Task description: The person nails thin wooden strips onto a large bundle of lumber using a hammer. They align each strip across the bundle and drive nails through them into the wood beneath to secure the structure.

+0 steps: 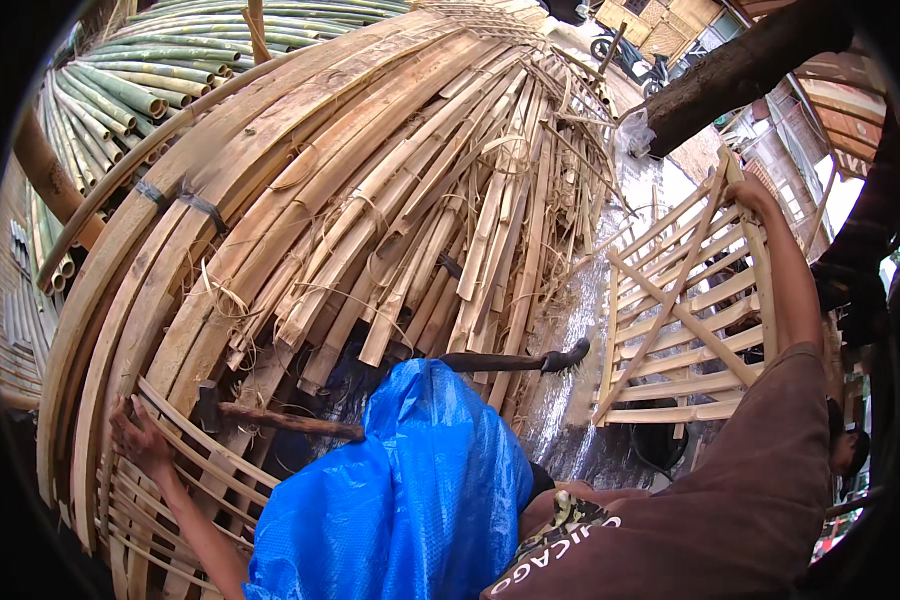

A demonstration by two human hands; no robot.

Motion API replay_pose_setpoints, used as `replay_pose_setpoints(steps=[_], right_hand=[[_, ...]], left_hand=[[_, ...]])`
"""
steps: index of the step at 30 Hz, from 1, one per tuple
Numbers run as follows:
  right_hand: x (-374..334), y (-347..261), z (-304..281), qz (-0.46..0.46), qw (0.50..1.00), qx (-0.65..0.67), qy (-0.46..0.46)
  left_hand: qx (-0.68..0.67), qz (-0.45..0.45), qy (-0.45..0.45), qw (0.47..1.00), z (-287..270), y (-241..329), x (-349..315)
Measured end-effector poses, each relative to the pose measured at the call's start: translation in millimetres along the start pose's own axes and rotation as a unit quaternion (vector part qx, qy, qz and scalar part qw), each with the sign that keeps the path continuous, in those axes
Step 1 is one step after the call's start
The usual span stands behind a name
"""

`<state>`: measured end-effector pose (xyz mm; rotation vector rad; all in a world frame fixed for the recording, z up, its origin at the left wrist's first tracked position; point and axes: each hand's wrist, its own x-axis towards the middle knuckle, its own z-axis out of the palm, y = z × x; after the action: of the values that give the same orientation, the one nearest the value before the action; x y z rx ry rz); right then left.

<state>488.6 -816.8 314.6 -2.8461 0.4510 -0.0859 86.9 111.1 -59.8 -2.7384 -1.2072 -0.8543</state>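
Note:
My right hand (755, 196), on a raised arm, grips the upper corner of a bamboo lattice panel (685, 318). That panel stands tilted at the right, its crosswise slats crossed by two diagonal strips. At the far left, my left hand (142, 442) touches long pale bamboo slats, fingers apart. Just below it lies a second grid of thin slats (205, 455). A hammer (290, 420) with a wooden handle rests between that grid and a blue plastic sheet (410, 490) over my lap. Beyond the sheet lies a machete-like blade (485, 362) with a dark, curved handle.
Piles of split bamboo strips (410, 220) spread ahead, some tied in bundles. Green bamboo poles (120, 95) are stacked at the far left. A thick dark log (745, 80) slants across the upper right. Motorcycles (630, 55) stand in the distance.

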Motion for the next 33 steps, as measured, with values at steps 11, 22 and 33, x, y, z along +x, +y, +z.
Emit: replay_pose_setpoints(steps=[11,22,33], right_hand=[[-60.5,-65.6,-152.9,-0.139,0.989,0.052,-0.018],[-66.8,-11.4,-256.4,-0.394,0.917,0.056,0.023],[-85.7,-197.4,-199.2,-0.594,0.798,0.085,0.054]], left_hand=[[-0.010,0.010,0.004,1.000,8.4,-6.7,3.1],[-0.010,0.028,0.044,0.999,11.6,-1.7,-1.5],[-0.046,0.021,0.068,0.996,6.4,-4.8,-1.4]])
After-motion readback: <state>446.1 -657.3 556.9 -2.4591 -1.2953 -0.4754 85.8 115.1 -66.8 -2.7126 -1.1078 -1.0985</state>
